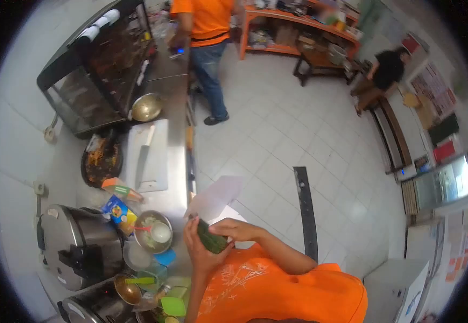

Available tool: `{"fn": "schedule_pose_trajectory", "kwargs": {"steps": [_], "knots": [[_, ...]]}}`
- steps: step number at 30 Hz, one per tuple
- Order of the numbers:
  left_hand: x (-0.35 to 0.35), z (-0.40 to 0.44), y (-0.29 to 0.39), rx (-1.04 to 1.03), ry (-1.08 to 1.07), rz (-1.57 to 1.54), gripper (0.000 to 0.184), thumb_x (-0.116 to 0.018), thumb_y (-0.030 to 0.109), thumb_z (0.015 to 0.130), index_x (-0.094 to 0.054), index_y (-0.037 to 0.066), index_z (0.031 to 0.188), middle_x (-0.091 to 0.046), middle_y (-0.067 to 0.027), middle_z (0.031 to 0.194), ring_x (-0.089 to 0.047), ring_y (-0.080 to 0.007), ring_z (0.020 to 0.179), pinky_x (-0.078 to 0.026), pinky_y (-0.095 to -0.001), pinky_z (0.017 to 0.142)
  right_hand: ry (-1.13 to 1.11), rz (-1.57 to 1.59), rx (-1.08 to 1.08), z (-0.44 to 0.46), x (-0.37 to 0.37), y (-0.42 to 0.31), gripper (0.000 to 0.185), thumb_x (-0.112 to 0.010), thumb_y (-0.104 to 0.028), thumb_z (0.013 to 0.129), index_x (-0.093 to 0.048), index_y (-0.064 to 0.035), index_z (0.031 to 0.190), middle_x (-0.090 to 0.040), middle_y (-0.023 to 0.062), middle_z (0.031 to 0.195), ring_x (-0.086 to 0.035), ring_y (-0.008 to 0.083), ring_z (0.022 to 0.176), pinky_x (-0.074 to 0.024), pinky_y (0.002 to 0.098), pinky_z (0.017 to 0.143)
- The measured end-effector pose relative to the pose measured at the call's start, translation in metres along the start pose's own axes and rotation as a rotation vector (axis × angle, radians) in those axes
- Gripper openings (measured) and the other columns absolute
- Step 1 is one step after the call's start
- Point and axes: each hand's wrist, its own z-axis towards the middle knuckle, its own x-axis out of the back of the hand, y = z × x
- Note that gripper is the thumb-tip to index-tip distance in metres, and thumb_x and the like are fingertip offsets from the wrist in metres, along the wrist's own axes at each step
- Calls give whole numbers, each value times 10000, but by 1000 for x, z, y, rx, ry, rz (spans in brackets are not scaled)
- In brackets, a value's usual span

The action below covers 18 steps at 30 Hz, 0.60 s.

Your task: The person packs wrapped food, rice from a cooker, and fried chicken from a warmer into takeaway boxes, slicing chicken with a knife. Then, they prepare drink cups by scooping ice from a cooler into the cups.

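Observation:
A dark green, rough-looking oblong item [211, 238] is held close in front of my orange shirt; its exact kind I cannot make out. My left hand [195, 243] wraps round its left side with the fingers upright. From the right, my right hand [231, 230] grips its upper edge. Just beyond my hands is a pale, see-through sheet [216, 195], and whether a hand touches it is unclear. To the left of my left hand stands a metal bowl [170, 237] with a white ladle [160, 232] in it.
The steel counter [177, 151] carries a white cutting board [157, 148] with a knife [143, 154], a dark pan [102, 160], and large cookers [78, 250]. A person in orange [207, 48] stands farther along it; another person in black [382, 75] is across the room.

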Motion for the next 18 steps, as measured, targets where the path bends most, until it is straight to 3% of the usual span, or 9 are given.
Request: {"fn": "schedule_pose_trajectory", "kwargs": {"steps": [3,9,10,13,14,18], "knots": [[5,71,-29,-17,12,18,1029,-909,336,589,-368,74,1424,-416,-212,1363,-439,-418,1234,-379,-523,1028,19,99,-56,57,45,-32,478,-534,-471,1006,-666,-16,1068,-632,-2,949,-556,81,853,-469,252,769],[25,220,-93,-65,-54,-2,994,-893,378,593,-401,131,1420,-426,-190,1357,-441,-399,1242,-371,-531,1028,-200,49,44,182,134,-93,575,-531,-585,965,-641,-54,1159,-657,1,1005,-589,90,905,-483,270,770],[27,241,-104,-71,-61,29,1021,-911,423,574,-411,108,1406,-426,-217,1346,-441,-427,1237,-396,-532,1013,-199,61,22,202,145,-102,580,-526,-568,974,-620,-44,1203,-659,17,1044,-591,102,958,-470,285,856],[38,296,-119,-69,-48,55,1020,-904,433,580,-407,114,1412,-429,-214,1341,-443,-425,1235,-385,-531,1020,-201,112,3,244,166,-136,609,-545,-561,968,-586,-30,1262,-656,29,1098,-590,112,1010,-466,302,895],[38,310,-128,-59,-57,67,1008,-896,443,589,-413,118,1412,-430,-205,1344,-445,-416,1237,-375,-530,1023,-217,166,-25,260,177,-138,609,-547,-524,979,-540,-26,1329,-636,52,1190,-593,135,1075,-461,315,942],[44,361,-158,24,-34,97,997,-886,448,597,-413,129,1414,-430,-190,1349,-448,-396,1243,-367,-528,1023,-353,304,-89,324,213,-164,569,-529,-440,1010,-476,-22,1393,-590,77,1301,-575,164,1173,-449,333,1014]]}}
